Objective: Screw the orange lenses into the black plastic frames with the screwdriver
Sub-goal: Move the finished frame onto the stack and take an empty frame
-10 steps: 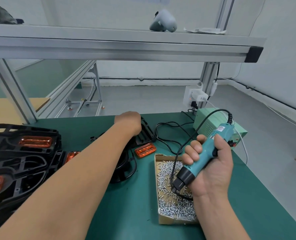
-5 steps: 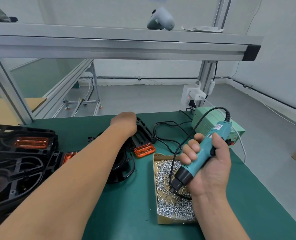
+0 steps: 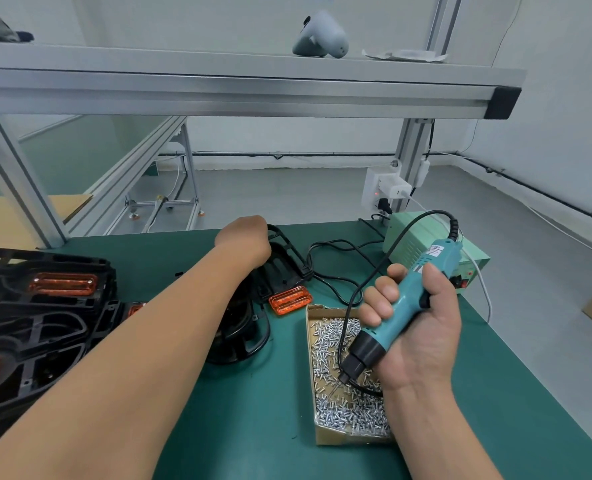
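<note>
Gripping the teal screwdriver (image 3: 405,306), the right hand (image 3: 415,327) holds its tip down over the cardboard box of screws (image 3: 343,372). Left of that box, the left hand (image 3: 244,239) rests fisted on a black frame (image 3: 284,261), whose orange lens (image 3: 290,299) lies just beyond the box's far corner.

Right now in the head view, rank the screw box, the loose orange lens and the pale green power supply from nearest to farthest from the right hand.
From the right hand:
1. Screw box, directly beneath it.
2. Pale green power supply, behind it, at the table's back edge.
3. Loose orange lens, off to its left.
The last two are close; their order is uncertain.
</note>
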Tool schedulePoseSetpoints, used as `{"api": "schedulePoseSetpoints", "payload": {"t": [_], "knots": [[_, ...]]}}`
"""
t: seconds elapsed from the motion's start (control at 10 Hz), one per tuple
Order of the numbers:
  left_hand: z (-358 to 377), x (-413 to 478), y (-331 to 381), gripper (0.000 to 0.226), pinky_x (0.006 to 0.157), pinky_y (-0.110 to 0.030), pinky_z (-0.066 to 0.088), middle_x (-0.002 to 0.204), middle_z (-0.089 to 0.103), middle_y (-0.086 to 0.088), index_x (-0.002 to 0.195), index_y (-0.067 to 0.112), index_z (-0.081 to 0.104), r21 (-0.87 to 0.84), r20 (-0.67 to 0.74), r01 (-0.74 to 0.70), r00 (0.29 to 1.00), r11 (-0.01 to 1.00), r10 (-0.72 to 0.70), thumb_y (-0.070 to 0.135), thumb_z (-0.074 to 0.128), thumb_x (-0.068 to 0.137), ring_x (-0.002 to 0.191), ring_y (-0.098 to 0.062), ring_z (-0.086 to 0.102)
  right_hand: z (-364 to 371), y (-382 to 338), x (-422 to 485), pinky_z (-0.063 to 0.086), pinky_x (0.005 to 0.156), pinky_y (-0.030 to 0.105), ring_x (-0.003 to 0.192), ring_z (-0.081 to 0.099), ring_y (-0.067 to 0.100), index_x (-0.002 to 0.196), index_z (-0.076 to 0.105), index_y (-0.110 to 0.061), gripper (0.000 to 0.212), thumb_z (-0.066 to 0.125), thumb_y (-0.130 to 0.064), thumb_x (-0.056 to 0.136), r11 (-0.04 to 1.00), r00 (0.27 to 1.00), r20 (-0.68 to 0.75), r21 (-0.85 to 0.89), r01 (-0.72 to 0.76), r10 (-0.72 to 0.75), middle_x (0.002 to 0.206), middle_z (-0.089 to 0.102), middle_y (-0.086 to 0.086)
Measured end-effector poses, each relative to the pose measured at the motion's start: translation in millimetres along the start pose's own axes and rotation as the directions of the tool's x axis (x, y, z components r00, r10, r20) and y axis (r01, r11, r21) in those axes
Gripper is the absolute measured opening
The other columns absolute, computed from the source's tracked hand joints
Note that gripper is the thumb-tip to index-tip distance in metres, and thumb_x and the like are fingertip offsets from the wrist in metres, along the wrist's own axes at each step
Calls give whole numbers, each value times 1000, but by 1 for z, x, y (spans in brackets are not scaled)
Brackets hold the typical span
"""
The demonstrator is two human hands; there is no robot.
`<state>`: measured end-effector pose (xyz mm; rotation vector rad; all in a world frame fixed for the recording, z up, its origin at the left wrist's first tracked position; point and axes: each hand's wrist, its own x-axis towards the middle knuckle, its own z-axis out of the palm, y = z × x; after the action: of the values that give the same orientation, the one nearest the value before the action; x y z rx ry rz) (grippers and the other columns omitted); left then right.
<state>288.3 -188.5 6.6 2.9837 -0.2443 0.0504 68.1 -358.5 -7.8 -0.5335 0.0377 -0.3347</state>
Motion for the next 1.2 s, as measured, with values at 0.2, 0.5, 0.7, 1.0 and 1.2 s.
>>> {"api": "schedulePoseSetpoints", "payload": {"t": [0.2,0.5,0.7,1.0,1.2], "knots": [[-9,-5,-2,18,49,-29,32,72,49,-4,79,10,50,-26,-16,7,1000,1000,-7,-6,49,87,59,-20,44,0,0,0,40,45,25,54,42,12,95,61,-12,30,59,-42,98,1000,1000,0,-9,5,-5,73,44,0],[-35,-14,-2,17,51,-31,34,83,55,-8,102,8,51,-88,-174,-34,985,996,18,0,52,87,68,-21,50,0,0,0,41,45,25,54,42,12,96,60,-12,30,60,-42,97,1000,1000,-9,-2,5,-5,74,45,-1],[-49,-30,-4,20,52,-32,33,83,56,-9,107,5,51,-134,-256,-78,966,988,42,3,56,88,71,-25,53,1,0,0,41,45,25,54,42,12,96,60,-13,29,60,-42,97,1000,1000,-17,-2,6,-6,74,45,-1],[-81,-85,-22,35,70,-40,55,98,64,-3,123,15,57,-377,-301,-97,953,921,-23,12,64,88,85,-25,63,2,-3,0,40,45,25,55,41,12,94,61,-13,30,59,-42,98,1000,999,-33,17,-5,5,74,45,-1],[-73,-162,-33,46,49,-20,47,84,70,5,127,45,60,-617,-250,-157,968,771,-3,24,70,88,63,-11,68,4,-4,-1,39,46,24,55,40,12,94,61,-14,30,60,-44,97,1000,998,-57,17,-3,4,73,44,-2]]}}
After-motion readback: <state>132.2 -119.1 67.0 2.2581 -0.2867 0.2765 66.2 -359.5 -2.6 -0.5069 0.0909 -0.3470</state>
